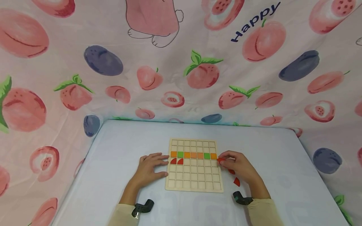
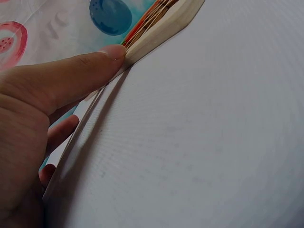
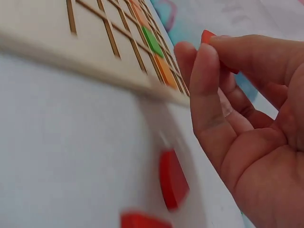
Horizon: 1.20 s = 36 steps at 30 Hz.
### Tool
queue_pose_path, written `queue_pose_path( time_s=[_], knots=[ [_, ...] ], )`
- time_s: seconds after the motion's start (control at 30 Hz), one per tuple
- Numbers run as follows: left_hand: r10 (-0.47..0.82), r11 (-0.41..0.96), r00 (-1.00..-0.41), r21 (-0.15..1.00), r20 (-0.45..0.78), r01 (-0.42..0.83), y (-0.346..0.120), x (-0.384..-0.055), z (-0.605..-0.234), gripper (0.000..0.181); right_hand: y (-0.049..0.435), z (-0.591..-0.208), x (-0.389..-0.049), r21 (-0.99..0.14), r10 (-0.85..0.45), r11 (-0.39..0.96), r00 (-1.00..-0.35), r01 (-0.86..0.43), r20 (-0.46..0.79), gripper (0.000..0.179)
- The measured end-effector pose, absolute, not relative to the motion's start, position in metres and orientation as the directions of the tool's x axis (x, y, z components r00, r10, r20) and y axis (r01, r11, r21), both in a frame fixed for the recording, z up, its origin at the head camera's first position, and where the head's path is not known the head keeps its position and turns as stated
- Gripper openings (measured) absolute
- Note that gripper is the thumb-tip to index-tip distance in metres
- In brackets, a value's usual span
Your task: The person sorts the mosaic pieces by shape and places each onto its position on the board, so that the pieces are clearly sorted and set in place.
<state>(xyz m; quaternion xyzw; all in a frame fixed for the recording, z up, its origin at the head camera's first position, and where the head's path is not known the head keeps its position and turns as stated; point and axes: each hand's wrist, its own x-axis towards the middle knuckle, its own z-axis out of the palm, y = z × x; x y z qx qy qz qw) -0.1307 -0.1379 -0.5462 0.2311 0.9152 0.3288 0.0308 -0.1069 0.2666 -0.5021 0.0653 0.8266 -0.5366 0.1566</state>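
A square wooden grid board (image 1: 195, 185) lies flat on the table. One row holds several orange and green square tiles (image 1: 193, 155), and two red quarter-circle pieces (image 1: 180, 161) sit in the leftmost cells of the row below. My left hand (image 1: 151, 166) is at the board's left edge, fingers extended; in the left wrist view its thumb (image 2: 111, 52) touches the rim. Between thumb and fingertips, my right hand (image 1: 240, 164) pinches a red quarter-circle piece (image 3: 207, 36) by the board's right edge, the piece mostly covered by the fingers.
Two more red quarter-circle pieces (image 1: 237, 181) lie on the white tabletop (image 1: 113, 175) to the right of the board, under and near my right hand. A fruit-printed cloth (image 1: 172, 69) hangs behind the table and along its sides. Each wrist wears a black camera mount (image 1: 242, 198).
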Motion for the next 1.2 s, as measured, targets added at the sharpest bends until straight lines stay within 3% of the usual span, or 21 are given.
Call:
queue_pose_path(
  time_s=[0.23, 0.67, 1.2],
  knots=[
    [0.441, 0.681, -0.893, 0.615, 0.09, 0.398, -0.138, -0.131, -0.547, 0.045, 0.239, -0.505, -0.115, -0.909, -0.118, 0.335, -0.946, 0.25, -0.303, 0.033],
    [0.448, 0.679, -0.888, 0.607, 0.102, 0.412, -0.137, -0.132, -0.547, 0.044, 0.193, -0.511, -0.126, -0.912, -0.145, 0.387, -0.968, 0.137, -0.207, 0.017],
    [0.443, 0.687, -0.893, 0.61, 0.08, 0.395, -0.138, -0.132, -0.546, 0.045, 0.156, -0.521, -0.134, -0.93, -0.115, 0.323, -0.968, 0.177, -0.225, 0.015]
  ],
)
